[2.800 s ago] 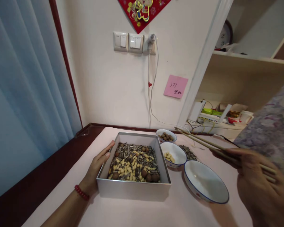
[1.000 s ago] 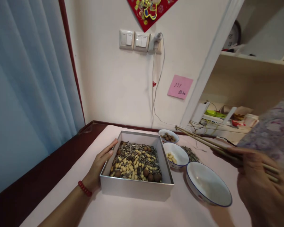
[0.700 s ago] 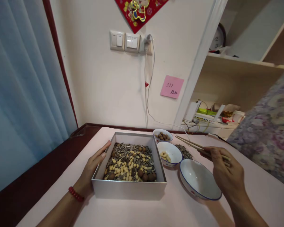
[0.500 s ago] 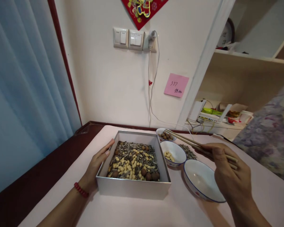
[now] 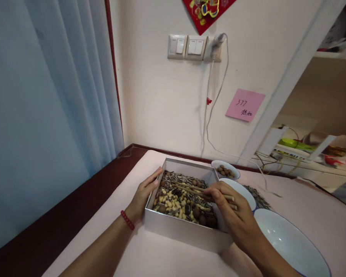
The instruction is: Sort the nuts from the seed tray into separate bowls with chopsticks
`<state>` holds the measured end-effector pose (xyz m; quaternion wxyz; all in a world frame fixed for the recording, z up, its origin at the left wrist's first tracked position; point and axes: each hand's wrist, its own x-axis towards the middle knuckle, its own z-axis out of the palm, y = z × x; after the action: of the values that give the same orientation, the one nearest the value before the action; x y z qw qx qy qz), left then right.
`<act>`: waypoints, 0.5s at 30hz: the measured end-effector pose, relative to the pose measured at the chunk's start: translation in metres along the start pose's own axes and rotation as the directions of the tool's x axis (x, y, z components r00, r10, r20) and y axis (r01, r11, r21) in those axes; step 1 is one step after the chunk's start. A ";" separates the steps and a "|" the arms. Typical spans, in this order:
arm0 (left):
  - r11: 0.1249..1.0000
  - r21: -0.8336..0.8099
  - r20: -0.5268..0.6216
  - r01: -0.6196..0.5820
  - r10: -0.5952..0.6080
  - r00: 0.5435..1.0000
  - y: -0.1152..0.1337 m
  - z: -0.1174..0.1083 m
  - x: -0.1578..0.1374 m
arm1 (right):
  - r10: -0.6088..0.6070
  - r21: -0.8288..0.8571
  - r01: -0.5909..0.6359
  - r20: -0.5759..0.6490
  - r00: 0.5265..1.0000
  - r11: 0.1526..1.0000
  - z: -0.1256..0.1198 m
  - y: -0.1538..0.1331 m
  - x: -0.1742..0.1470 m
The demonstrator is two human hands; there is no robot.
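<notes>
A silver box [image 5: 184, 232] holds striped sunflower seeds [image 5: 180, 178], pale yellow peanuts [image 5: 171, 204] and round brown nuts [image 5: 202, 220]. Along its left wall lies my left hand [image 5: 141, 198], gripping the side with its fingertips at the rim. My right hand [image 5: 233, 211] is closed round a pair of wooden chopsticks [image 5: 188, 187] and reaches over the box's right wall. The chopstick tips are down among the seeds near the back left; I cannot tell whether anything is between them. My right hand partly hides the middle bowl [image 5: 242, 190].
Right of the box stand a large white bowl [image 5: 288, 238] and, at the back, a small bowl with round brown nuts [image 5: 225, 171]. A pile of sunflower seeds [image 5: 258, 198] lies on the pink table cover [image 5: 132, 250]. A white cable [image 5: 236, 156] runs down the wall onto the table.
My right hand has moved left from above the bowls, and the chopsticks have gone down into the box. The view has turned left. My left hand stays at the box's left wall.
</notes>
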<state>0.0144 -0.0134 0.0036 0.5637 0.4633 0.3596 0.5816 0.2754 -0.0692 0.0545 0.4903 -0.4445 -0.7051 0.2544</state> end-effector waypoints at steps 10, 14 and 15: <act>1.000 -0.006 0.004 -0.004 0.004 1.000 0.003 0.002 -0.001 | -0.011 -0.066 0.015 0.060 0.998 0.998 0.017 0.000 0.026; 1.000 -0.025 0.014 0.014 -0.014 1.000 0.003 0.002 -0.002 | -0.045 -0.079 0.047 0.032 0.999 0.996 0.015 0.001 0.024; 1.000 -0.024 0.017 0.012 -0.012 1.000 0.003 0.001 -0.002 | -0.049 -0.074 0.051 0.026 0.998 0.996 0.014 0.001 0.023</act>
<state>0.0146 -0.0158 0.0066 0.5758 0.4589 0.3507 0.5786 0.2599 -0.0480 0.0588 0.4710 -0.4414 -0.7311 0.2211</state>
